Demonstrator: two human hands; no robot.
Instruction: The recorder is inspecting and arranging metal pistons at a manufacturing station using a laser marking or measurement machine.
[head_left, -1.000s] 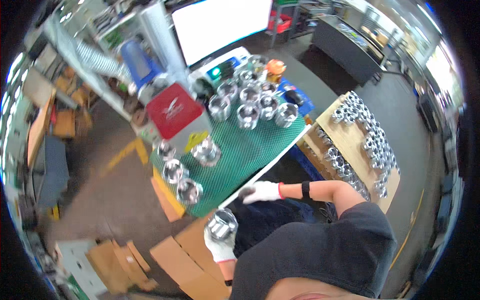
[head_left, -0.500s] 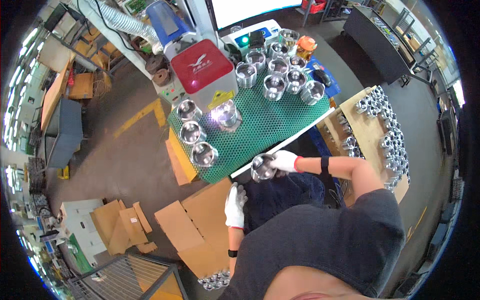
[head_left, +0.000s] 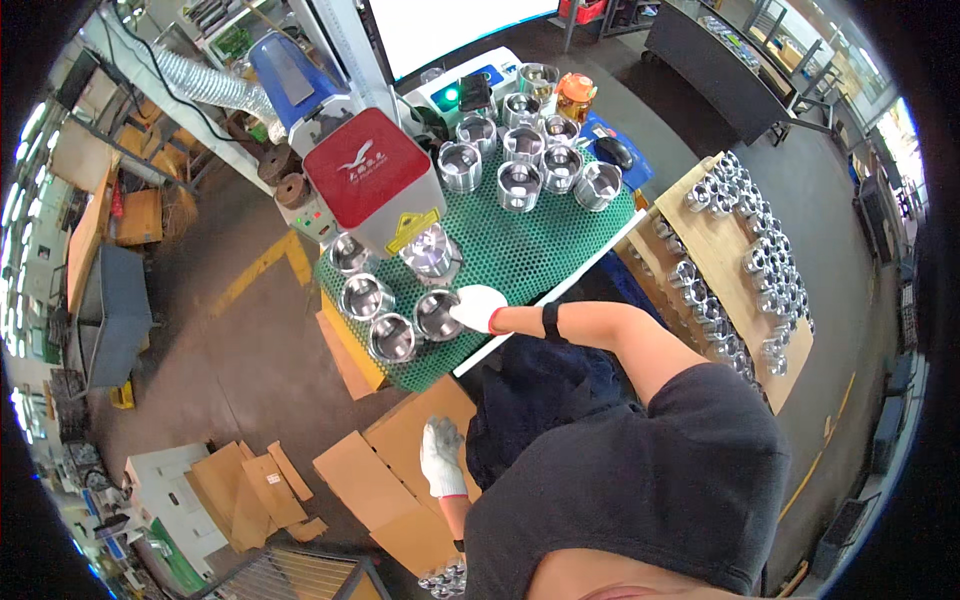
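One metal cylinder, edge hidden by gripping right hand.

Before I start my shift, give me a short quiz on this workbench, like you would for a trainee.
1. What colour is the top of the boxy machine head above the mat?
2. True or false: the left hand is off the mat, nearer the person's body than the right hand is.
3. What is the right hand on?
a) the blue-cased part behind the machine head
b) a shiny metal cup
c) the orange-capped container

Key:
1. Red.
2. True.
3. b, the metal cup at the near side of the mat.
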